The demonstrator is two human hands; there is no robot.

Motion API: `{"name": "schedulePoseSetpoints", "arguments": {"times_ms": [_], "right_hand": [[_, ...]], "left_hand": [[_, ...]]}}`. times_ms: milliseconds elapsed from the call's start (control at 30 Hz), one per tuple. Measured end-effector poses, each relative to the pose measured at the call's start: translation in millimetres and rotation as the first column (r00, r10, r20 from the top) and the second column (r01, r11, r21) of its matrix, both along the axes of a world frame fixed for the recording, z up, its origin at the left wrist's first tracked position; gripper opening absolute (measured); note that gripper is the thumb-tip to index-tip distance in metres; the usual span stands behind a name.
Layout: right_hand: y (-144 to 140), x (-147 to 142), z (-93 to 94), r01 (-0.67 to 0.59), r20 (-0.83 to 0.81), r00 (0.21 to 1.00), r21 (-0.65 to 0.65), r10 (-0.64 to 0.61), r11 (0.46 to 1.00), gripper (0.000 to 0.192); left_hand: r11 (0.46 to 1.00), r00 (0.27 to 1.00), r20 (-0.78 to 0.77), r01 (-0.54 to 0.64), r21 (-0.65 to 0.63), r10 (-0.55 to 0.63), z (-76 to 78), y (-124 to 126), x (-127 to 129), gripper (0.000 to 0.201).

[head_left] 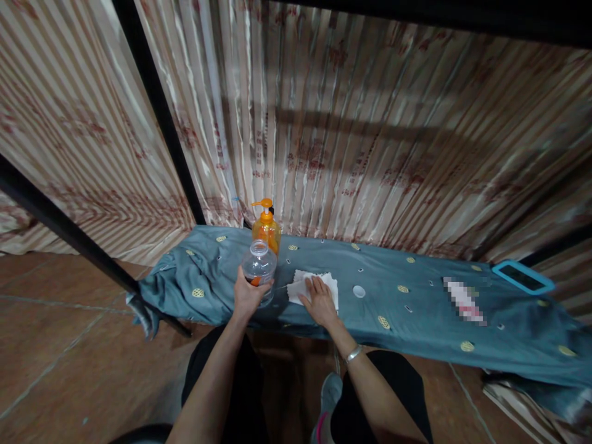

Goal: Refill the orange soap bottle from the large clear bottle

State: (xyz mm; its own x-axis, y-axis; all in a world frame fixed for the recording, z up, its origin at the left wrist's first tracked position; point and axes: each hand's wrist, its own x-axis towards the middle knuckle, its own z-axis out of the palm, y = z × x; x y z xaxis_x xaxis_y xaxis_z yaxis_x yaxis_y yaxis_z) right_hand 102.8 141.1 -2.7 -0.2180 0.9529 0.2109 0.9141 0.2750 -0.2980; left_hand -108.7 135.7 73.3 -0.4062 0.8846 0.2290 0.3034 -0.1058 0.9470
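Note:
My left hand (248, 295) is wrapped round the lower part of a clear plastic bottle (259, 262), which stands upright with its mouth uncapped. Right behind it is an orange pump bottle (267, 231), partly hidden by the clear one. On a white cloth (298, 287) lies my right hand (320, 300), palm down with the fingers stretched out flat. To the right of the cloth sits a small round white lid (358, 291).
A teal cover (333, 253) with yellow prints spreads over the low bench. Toward its right end lie a blurred-out packet (464, 301) and a blue-framed tablet (522, 277). Black metal poles (160, 111) and striped curtains (305, 123) surround the bench.

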Motion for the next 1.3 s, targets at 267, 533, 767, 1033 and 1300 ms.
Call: {"name": "schedulePoseSetpoints", "arguments": {"times_ms": [267,533,767,1033,1300], "right_hand": [[-4.8,-0.9,9.5,0.021,0.0,1.0,-0.018,-0.021,1.0,0.058],[14.5,-59.0,23.7,-0.156,-0.088,0.985,-0.047,0.151,0.987,0.039],[12.6,-62.8,21.1,-0.205,-0.128,0.973,-0.078,0.194,0.976,0.02],[-27.3,-28.1,31.8,-0.176,-0.146,0.976,-0.076,0.164,0.981,0.051],[1.5,-29.1,54.4,-0.138,-0.289,0.948,-0.001,0.131,0.99,0.049]], "left_hand": [[0.997,0.997,-0.008,-0.079,0.027,0.079,0.5,-2.8,-4.3,0.061],[0.989,0.99,0.052,-0.132,0.068,0.129,2.6,1.4,-3.6,0.063],[0.981,0.982,0.052,-0.185,0.06,0.182,2.1,5.8,-3.4,0.06],[0.992,0.992,-0.009,-0.129,0.009,0.129,-3.8,7.9,0.6,0.063],[0.995,0.995,-0.062,-0.086,-0.041,0.083,-1.6,6.8,5.8,0.068]]}}
